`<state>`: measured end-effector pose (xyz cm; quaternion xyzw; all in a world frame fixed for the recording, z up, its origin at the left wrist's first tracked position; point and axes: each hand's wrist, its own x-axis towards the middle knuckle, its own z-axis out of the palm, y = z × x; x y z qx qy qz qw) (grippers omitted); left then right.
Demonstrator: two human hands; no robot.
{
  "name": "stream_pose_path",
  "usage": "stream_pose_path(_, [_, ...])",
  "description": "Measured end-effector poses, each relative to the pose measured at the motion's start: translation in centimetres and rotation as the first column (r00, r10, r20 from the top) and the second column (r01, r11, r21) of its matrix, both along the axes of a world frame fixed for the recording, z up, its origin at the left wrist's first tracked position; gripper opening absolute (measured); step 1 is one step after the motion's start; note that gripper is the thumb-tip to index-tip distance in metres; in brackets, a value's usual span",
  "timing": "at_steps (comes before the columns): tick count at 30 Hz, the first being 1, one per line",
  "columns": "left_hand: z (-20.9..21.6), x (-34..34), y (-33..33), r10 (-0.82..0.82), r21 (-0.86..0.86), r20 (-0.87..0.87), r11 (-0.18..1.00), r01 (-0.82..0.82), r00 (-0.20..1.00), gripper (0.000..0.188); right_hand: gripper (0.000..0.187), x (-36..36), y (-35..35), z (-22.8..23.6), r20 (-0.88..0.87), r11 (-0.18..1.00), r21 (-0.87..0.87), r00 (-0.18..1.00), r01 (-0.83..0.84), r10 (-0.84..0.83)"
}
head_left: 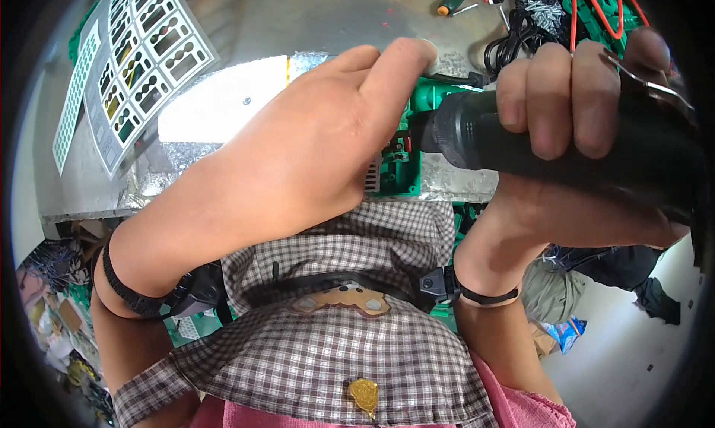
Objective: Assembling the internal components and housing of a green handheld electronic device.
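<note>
Gripping black driver (488, 146): right hand (570, 96); green housing (407, 181) partly under left hand (346, 119), grasp hidden.

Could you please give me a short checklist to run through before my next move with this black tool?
1. Black tool held firmly: ok as far as visible; the right hand has its fingers wrapped over the body.
2. Tool aimed at the green housing: ok; its nose points in over the housing.
3. Tool tip properly seated: cannot tell; the contact is not clear.
4. Left hand steadying the housing: cannot tell; its fingertips are hidden.
5. Loose screws away from the housing: ok; the pile is at the upper right.
6. Orange-and-green screwdriver out of the way: ok; it lies apart from both hands.
</note>
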<state>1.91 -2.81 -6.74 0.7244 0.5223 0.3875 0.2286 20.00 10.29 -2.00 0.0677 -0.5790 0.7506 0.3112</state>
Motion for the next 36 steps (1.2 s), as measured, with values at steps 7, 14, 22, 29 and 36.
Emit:
stream_pose_path(7, [0.2, -0.3, 0.5, -0.08, 0.075, -0.109, 0.993, 0.089, 0.991, 0.063, 0.092, 0.6, 0.6, -0.9, -0.053, 0.999, -0.02, 0.998, -0.037, 0.036])
stream_pose_path(14, [1.5, -1.2, 0.6, -0.181, -0.056, -0.145, 0.983, 0.174, 0.973, 0.059, 0.098, 0.8, 1.3, -1.1, -0.058, 0.994, -0.033, 0.994, -0.099, 0.097])
stream_pose_path(22, [1.1, -0.6, 0.6, -0.09, -0.078, -0.142, 0.994, 0.08, 0.986, 0.057, 0.106, 0.5, 0.7, -1.2, -0.114, 0.992, -0.095, 0.991, -0.083, 0.072])
stream_pose_path(29, [-0.2, -0.6, 0.6, -0.091, 0.037, -0.104, 0.995, 0.095, 0.99, 0.058, 0.109, 0.9, 0.7, -1.6, -0.12, 0.983, -0.182, 0.993, -0.028, 0.006])
stream_pose_path(36, [-0.5, -1.2, 0.4, -0.153, 0.076, -0.223, 0.982, 0.174, 0.963, 0.06, 0.115, 0.0, -0.7, -0.7, -0.103, 0.974, -0.225, 0.994, 0.004, -0.028])
